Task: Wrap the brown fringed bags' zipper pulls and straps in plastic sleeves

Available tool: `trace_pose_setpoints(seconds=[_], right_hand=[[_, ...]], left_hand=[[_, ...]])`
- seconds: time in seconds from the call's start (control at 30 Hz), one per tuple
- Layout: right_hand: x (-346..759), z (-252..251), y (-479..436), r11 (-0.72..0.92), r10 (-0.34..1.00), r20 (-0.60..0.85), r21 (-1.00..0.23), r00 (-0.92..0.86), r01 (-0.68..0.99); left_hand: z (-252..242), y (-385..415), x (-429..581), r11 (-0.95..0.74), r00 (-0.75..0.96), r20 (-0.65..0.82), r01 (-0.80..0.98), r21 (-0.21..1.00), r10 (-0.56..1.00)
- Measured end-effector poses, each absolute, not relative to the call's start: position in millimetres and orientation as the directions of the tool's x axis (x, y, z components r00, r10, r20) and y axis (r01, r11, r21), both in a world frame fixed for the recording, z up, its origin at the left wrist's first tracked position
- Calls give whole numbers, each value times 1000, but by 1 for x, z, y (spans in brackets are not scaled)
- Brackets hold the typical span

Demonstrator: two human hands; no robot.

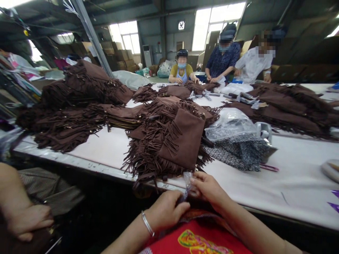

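Note:
Close to my body, at the table's front edge, my left hand (168, 210) is closed, a silver bangle on its wrist. It grips the lower part of a small crumpled piece of clear plastic (187, 180). The plastic's upper part is pinched between thumb and finger of my right hand (208, 187). Whether anything is inside the plastic, I cannot make out. Just beyond my hands lies a pile of brown fringed bags (182, 139), the top one flat with its fringe spilling leftward. Its near corner almost meets my right fingers.
More brown fringed bags (84, 83) are heaped at the left. A clear plastic bag (230, 123) and a black-and-white speckled cloth (235, 151) lie right of the pile. Co-workers (224, 60) stand across the table (299, 165). Another person's hand (29, 218) is at lower left.

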State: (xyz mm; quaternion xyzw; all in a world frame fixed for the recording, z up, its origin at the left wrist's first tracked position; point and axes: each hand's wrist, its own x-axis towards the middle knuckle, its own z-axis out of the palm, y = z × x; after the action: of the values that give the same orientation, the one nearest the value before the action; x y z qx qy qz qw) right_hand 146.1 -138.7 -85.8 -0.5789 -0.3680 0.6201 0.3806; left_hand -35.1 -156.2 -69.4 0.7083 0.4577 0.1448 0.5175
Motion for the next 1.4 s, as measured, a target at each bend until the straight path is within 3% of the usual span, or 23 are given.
trace_pose_setpoints(seconds=[0.13, 0.27, 0.37, 0.47, 0.57, 0.7, 0.8, 0.87, 0.97, 1.07, 1.13, 1.2, 1.3, 1.37, 1.4], right_hand=[[151, -82, -140, -375, 924, -376, -927, -74, 20], [167, -81, -148, -121, 991, -134, -933, -14, 339], [186, -84, -147, -9, 994, 53, -829, 94, 559], [198, -91, -137, 91, 979, 190, -711, 67, 697], [197, -99, -127, 162, 977, 209, -651, -29, 742], [189, -99, -126, 148, 989, 125, -689, -84, 709], [190, -90, -129, 170, 985, 132, -716, -108, 678], [194, -83, -132, 199, 979, 174, -695, -106, 691], [195, -76, -135, 193, 981, 134, -709, -139, 678], [190, -77, -138, 69, 986, -36, -795, -161, 602], [185, -79, -140, -57, 979, -148, -857, -137, 513], [182, -81, -144, -220, 950, -284, -904, -130, 367], [178, -81, -151, -455, 871, -466, -885, -157, 99], [175, -80, -156, -529, 839, -514, -847, -177, -48], [174, -81, -158, -544, 834, -522, -833, -181, -100]], left_hand=[[-68, -133, 0, 193, 452, -303, 275, 942, 839], [-81, -115, 17, 474, 409, -469, 97, 875, 783], [-87, -110, 16, 485, 420, -465, 64, 872, 780], [-85, -112, 11, 469, 411, -454, 71, 881, 791], [-81, -115, 7, 491, 419, -461, 40, 870, 782], [-77, -117, -3, 555, 473, -485, -10, 832, 736], [-74, -116, -16, 416, 396, -436, 141, 898, 808], [-70, -113, -24, 147, 330, -268, 349, 926, 905], [-65, -109, -33, -230, 310, 14, 675, 701, 951], [-60, -114, -34, -286, 253, 134, 872, 398, 958], [-55, -123, -31, -290, 233, 208, 907, 306, 950], [-50, -136, -26, -336, 254, 259, 874, 352, 932], [-48, -150, -14, -326, 317, 137, 683, 654, 939], [-53, -152, -2, -34, 356, -136, 433, 901, 925], [-58, -151, 5, 176, 383, -271, 264, 948, 883]])
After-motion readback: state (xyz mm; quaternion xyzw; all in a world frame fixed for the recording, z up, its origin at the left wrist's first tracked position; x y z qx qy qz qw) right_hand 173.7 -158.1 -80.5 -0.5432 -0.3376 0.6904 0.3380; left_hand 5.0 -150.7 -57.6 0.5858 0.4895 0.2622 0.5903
